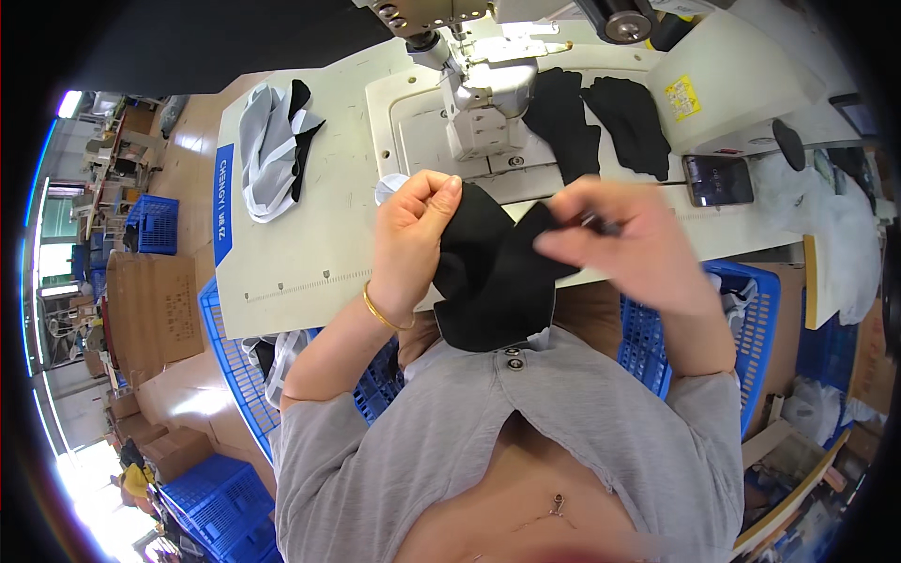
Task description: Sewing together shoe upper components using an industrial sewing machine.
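A black fabric piece (497,300) hangs in front of my body, over the near edge of the sewing table. My left hand (413,225) pinches its upper left edge between thumb and fingers. On the other side, my right hand (619,235) is closed at the fabric's upper right corner, smeared by motion. A small dark object (601,223) shows within that hand, too blurred to name. Beyond both hands stands the sewing machine (488,113), its lamp lit. Behind my left hand, a small white round thing (389,188) is partly hidden.
Black fabric pieces (624,122) lie right of the machine head. Grey, white and black pieces (272,155) lie on the table's left. A phone (719,180) rests at the right. Blue baskets (758,319) stand below the table on both sides; white plastic wrapping (840,235) is farther right.
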Available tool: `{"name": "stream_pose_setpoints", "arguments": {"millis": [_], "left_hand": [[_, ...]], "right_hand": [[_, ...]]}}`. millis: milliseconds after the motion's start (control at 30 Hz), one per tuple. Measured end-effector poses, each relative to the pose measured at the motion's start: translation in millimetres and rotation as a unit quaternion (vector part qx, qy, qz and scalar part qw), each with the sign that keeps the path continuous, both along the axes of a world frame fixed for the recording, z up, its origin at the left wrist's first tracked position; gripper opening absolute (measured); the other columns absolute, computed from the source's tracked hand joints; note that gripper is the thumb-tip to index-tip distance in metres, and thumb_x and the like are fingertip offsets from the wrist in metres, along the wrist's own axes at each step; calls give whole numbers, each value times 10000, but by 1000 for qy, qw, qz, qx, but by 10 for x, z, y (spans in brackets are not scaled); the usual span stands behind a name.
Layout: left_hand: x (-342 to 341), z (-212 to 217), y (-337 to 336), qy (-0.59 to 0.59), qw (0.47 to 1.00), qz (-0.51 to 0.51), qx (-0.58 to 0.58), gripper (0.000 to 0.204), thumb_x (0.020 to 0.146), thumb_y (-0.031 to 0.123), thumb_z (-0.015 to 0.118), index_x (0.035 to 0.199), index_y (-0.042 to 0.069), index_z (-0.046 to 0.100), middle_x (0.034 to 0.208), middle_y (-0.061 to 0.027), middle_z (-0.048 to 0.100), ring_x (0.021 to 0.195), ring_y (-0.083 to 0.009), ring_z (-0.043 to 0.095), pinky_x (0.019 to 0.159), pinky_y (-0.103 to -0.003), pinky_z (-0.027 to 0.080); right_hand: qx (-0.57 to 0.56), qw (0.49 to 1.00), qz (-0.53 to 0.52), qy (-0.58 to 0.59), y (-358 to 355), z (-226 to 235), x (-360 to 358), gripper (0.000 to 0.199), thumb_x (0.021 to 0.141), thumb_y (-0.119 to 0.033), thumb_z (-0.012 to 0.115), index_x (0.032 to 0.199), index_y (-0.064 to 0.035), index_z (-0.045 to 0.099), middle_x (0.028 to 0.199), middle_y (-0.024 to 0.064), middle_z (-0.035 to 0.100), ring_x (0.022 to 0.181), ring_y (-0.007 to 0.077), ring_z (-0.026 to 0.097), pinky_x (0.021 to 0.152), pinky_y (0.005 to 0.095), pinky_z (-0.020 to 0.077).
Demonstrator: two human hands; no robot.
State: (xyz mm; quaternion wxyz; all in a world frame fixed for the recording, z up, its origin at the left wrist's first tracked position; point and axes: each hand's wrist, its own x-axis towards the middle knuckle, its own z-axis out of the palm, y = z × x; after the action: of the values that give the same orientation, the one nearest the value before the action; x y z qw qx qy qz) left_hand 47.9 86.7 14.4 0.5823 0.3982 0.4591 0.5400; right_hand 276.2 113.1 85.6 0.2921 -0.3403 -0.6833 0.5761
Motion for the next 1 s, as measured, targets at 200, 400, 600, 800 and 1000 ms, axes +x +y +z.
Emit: {"name": "stream_pose_setpoints", "arguments": {"millis": [200, 400, 600, 800, 1000], "left_hand": [[35, 119, -103, 55, 998, 21, 35, 178, 1004, 161, 557, 947, 13, 638, 824, 41, 611, 735, -1, 502, 647, -168, 424], [-36, 163, -162, 142, 984, 11, 106, 94, 946, 70, 617, 979, -14, 641, 845, 19, 626, 770, -25, 541, 684, -179, 441], [-79, 159, -183, 116, 989, 19, 92, 93, 935, 47, 617, 992, -19, 648, 867, 8, 637, 776, -30, 549, 694, -180, 444], [-108, 150, -194, 69, 994, 4, 80, 135, 964, 84, 576, 990, -26, 650, 856, 4, 638, 763, -26, 546, 683, -179, 445], [-115, 152, -212, 78, 994, 4, 70, 128, 951, 63, 580, 1004, -34, 646, 864, -4, 639, 768, -31, 549, 686, -181, 447]], "right_hand": [[-67, 996, -53, 22, -10, -454, -445, 194, 867, -151, 716, 838, 26, 644, 646, -11, 539, 630, 42, 442, 550, 248, 382], [-44, 998, -50, 5, 15, -385, -521, 196, 846, -143, 721, 809, 32, 641, 654, 13, 588, 633, 47, 490, 563, 247, 414], [-52, 993, -98, 31, -62, -421, -500, 178, 839, -132, 705, 819, 33, 641, 676, 40, 612, 645, 58, 517, 589, 248, 442], [-32, 993, -109, 36, -94, -426, -532, 165, 842, -125, 694, 830, 32, 646, 691, 56, 635, 658, 70, 558, 605, 254, 462], [-29, 993, -110, 42, -95, -435, -540, 157, 842, -118, 693, 836, 34, 651, 700, 73, 649, 653, 80, 572, 601, 263, 471]]}}
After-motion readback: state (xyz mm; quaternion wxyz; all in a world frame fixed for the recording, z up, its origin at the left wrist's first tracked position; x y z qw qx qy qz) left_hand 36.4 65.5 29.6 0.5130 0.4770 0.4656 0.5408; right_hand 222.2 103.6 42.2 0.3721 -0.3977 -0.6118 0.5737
